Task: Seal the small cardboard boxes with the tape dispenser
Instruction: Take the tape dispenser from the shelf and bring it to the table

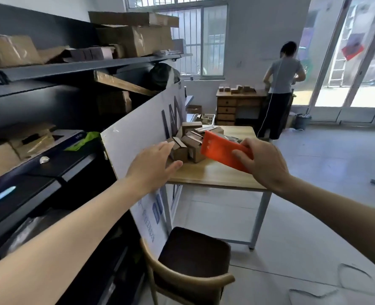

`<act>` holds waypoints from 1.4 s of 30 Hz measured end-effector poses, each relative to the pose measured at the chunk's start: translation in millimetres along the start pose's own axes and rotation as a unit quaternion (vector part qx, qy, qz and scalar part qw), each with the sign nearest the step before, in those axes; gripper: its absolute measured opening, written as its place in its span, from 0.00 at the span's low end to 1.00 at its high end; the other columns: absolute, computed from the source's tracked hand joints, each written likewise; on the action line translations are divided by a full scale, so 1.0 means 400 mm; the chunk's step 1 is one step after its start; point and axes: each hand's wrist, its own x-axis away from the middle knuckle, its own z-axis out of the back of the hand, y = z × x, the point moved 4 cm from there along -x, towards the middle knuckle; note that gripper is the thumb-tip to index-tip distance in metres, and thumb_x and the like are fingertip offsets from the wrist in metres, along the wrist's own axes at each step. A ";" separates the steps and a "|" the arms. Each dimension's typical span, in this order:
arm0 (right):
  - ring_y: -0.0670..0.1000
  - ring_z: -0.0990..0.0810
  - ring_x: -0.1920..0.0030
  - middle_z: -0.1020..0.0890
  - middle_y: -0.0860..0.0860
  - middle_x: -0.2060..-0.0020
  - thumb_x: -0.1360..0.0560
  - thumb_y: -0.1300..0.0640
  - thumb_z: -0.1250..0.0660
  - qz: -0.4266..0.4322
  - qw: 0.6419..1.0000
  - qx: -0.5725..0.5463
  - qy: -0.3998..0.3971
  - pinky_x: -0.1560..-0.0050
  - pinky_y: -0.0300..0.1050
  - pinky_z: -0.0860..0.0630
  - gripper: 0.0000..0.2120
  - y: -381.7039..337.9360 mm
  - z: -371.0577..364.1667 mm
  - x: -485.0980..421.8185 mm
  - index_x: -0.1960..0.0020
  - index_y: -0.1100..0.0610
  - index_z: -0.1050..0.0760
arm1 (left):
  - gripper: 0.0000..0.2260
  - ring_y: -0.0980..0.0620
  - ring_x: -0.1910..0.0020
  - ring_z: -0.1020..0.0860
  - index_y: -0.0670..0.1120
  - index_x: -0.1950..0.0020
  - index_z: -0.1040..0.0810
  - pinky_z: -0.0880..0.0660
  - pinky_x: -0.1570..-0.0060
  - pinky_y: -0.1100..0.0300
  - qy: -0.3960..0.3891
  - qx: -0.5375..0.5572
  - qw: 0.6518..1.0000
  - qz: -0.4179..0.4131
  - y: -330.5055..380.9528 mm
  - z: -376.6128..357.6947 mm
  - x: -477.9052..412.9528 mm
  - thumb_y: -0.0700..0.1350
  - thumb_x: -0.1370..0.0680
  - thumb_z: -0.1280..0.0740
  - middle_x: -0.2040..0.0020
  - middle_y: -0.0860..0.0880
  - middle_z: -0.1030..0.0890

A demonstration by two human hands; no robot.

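Note:
Several small brown cardboard boxes [188, 139] lie in a loose pile on a light wooden table [215, 175], against a white board. My right hand [263, 161] grips an orange tape dispenser [220, 148] and holds it in the air just right of the pile. My left hand [153, 166] reaches out with straight, spread fingers. Its fingertips are at the left edge of the pile, near the closest box; I cannot tell if they touch it.
A white board [142, 137] leans along the table's left side, with dark shelves [50, 89] of larger cartons behind it. A chair [188, 267] with a dark seat stands below me. A person [281, 89] works at a wooden desk [237, 102] by the far windows.

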 end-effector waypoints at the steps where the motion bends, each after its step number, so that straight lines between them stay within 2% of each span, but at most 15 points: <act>1: 0.53 0.24 0.60 0.17 0.53 0.57 0.23 0.47 0.35 -0.003 1.000 0.005 0.004 0.58 0.50 0.27 0.11 0.025 0.003 -0.006 0.50 0.55 0.23 | 0.27 0.47 0.30 0.32 0.49 0.25 0.37 0.34 0.34 0.50 0.000 0.006 1.000 -0.006 0.012 -0.016 -0.025 0.59 0.21 0.41 0.27 0.49 0.32; 5: 0.51 0.26 0.62 0.17 0.54 0.56 0.22 0.48 0.34 -0.010 0.999 0.028 0.027 0.59 0.46 0.29 0.13 0.111 0.005 -0.035 0.49 0.58 0.22 | 0.28 0.48 0.30 0.33 0.49 0.25 0.38 0.34 0.34 0.50 -0.001 0.022 0.999 -0.038 0.052 -0.084 -0.122 0.59 0.21 0.41 0.26 0.50 0.33; 8: 0.51 0.25 0.61 0.18 0.53 0.57 0.22 0.48 0.34 -0.020 0.999 0.046 0.016 0.59 0.47 0.27 0.13 0.166 0.007 -0.071 0.49 0.58 0.23 | 0.28 0.48 0.30 0.33 0.49 0.25 0.39 0.33 0.35 0.50 0.001 0.037 0.998 -0.056 0.075 -0.125 -0.196 0.60 0.21 0.41 0.26 0.51 0.33; 13: 0.51 0.28 0.64 0.26 0.47 0.62 0.22 0.48 0.34 -0.026 0.996 0.078 0.033 0.61 0.43 0.34 0.12 0.256 0.022 -0.132 0.51 0.57 0.25 | 0.29 0.49 0.28 0.35 0.49 0.24 0.40 0.34 0.33 0.50 -0.002 0.043 0.996 -0.081 0.108 -0.193 -0.327 0.61 0.21 0.42 0.26 0.50 0.34; 20: 0.51 0.26 0.64 0.23 0.48 0.62 0.22 0.48 0.34 -0.054 0.993 0.090 0.048 0.64 0.42 0.35 0.12 0.411 0.043 -0.185 0.52 0.58 0.25 | 0.30 0.48 0.28 0.35 0.49 0.24 0.41 0.34 0.32 0.48 -0.015 0.048 0.992 -0.114 0.206 -0.268 -0.478 0.61 0.21 0.42 0.26 0.49 0.34; 25: 0.51 0.25 0.63 0.19 0.52 0.59 0.22 0.48 0.34 -0.057 0.994 0.083 0.049 0.60 0.44 0.31 0.13 0.565 0.063 -0.237 0.50 0.59 0.24 | 0.29 0.46 0.30 0.32 0.49 0.24 0.39 0.31 0.36 0.47 -0.010 0.046 0.993 -0.106 0.298 -0.330 -0.577 0.61 0.22 0.41 0.27 0.49 0.32; 31: 0.51 0.24 0.62 0.18 0.53 0.57 0.22 0.49 0.33 -0.048 0.996 0.069 0.034 0.61 0.45 0.29 0.13 0.790 0.095 -0.301 0.48 0.59 0.24 | 0.31 0.48 0.26 0.38 0.49 0.23 0.42 0.38 0.31 0.49 -0.027 0.031 0.995 -0.088 0.445 -0.435 -0.708 0.62 0.21 0.43 0.24 0.48 0.37; 39: 0.54 0.21 0.60 0.17 0.53 0.58 0.22 0.49 0.33 -0.055 0.996 0.062 0.019 0.58 0.53 0.23 0.12 1.054 0.138 -0.400 0.48 0.58 0.24 | 0.29 0.49 0.25 0.40 0.50 0.23 0.42 0.40 0.30 0.52 -0.033 0.021 0.997 -0.072 0.616 -0.516 -0.877 0.61 0.21 0.43 0.24 0.49 0.38; 42: 0.53 0.22 0.62 0.18 0.53 0.58 0.22 0.49 0.33 -0.052 0.997 0.045 0.022 0.61 0.47 0.27 0.12 1.121 0.118 -0.444 0.49 0.58 0.24 | 0.29 0.48 0.26 0.39 0.50 0.22 0.43 0.40 0.30 0.49 -0.042 0.014 0.998 -0.053 0.644 -0.552 -0.929 0.61 0.21 0.43 0.23 0.49 0.38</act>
